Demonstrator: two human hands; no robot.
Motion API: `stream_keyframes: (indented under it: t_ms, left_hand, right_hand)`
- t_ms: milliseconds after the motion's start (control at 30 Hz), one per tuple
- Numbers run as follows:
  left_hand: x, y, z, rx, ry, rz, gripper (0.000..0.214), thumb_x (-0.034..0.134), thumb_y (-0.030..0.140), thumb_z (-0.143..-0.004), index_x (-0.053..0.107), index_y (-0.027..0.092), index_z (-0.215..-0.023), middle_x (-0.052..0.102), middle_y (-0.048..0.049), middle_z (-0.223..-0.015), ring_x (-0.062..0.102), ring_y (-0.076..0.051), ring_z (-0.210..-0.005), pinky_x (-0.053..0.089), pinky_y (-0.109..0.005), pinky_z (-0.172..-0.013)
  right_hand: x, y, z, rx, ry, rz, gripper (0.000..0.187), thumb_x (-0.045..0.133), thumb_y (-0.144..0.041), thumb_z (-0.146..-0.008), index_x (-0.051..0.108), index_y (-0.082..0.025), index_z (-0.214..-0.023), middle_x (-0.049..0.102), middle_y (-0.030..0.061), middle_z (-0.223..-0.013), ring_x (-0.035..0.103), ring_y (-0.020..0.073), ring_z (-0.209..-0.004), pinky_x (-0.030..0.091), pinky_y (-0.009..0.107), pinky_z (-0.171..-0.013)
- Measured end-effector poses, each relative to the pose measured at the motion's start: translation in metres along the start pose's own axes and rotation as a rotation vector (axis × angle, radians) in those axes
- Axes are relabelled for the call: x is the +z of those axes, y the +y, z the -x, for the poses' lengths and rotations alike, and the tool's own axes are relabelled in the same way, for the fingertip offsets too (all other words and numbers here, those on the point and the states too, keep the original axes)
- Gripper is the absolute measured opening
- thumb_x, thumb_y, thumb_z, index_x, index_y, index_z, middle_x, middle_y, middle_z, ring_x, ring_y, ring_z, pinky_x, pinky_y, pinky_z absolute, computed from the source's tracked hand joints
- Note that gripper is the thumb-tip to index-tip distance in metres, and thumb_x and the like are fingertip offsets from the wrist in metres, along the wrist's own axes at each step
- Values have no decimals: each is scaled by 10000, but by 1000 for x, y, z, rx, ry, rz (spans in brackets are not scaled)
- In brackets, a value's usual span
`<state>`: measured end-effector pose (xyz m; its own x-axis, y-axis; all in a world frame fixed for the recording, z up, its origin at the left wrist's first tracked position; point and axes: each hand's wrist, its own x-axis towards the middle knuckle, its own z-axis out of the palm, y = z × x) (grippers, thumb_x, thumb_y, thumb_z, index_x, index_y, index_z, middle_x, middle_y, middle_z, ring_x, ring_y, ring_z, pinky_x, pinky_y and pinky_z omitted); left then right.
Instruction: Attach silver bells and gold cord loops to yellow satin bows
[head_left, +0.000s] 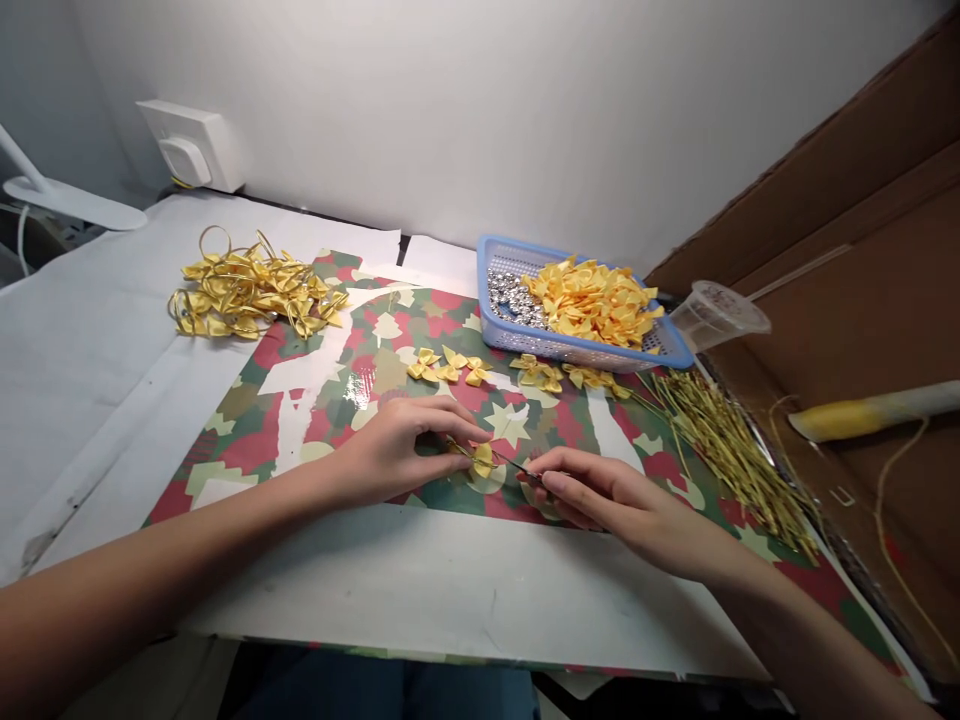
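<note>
My left hand pinches a small yellow ribbon bow between thumb and fingers, low over the patterned sheet. A thin gold strand shows beside the bow at the fingertips. My right hand is closed on a thin, dark, pointed tool, whose tip reaches the bow; most of its handle is hidden in the fingers. Just beyond my hands lie several loose yellow bows, with more yellow bows to their right.
A blue plastic basket holds silver beads and yellow bows. Gold stems lie at right, near a clear plastic cup and a cardboard wall. Looped gold bow pieces are piled at left.
</note>
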<state>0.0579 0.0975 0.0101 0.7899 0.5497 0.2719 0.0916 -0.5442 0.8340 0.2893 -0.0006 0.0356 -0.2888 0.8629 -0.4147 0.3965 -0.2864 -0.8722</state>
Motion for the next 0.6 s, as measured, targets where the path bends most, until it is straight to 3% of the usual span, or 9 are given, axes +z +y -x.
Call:
stream_keyframes:
  t_ms: [133,333,600]
  left_hand:
    - [0,1,-1,3,-10,22,194,638,138,-804,701,124,-987,713,-116,-954,661,-184,-812,534,-321,-742]
    - [1,-2,0,15,-21,11,196,643,131,-801,698,117,-989,713,-115,-946,662,-182,-811,534,-313,-731]
    - [1,0,0,3,-15,2,181,647,140,-803,703,128,-974,718,-96,-923,661,-173,-802,533,-296,-717]
  right_hand:
    - [-2,-3,-9,65,-43,-84,404,549,-539,-843,618,-154,-943,544,5,-715,384,82,-549,308,224,-491]
    - [-3,-4,-18,84,-58,-169,361,607,-499,-816,638,-151,-902,604,14,-745,481,80,-567,360,219,-513]
    - [-2,-7,-20,85,-88,-138,350,621,-494,-803,668,-160,-897,629,20,-753,487,84,-554,364,226,-501]
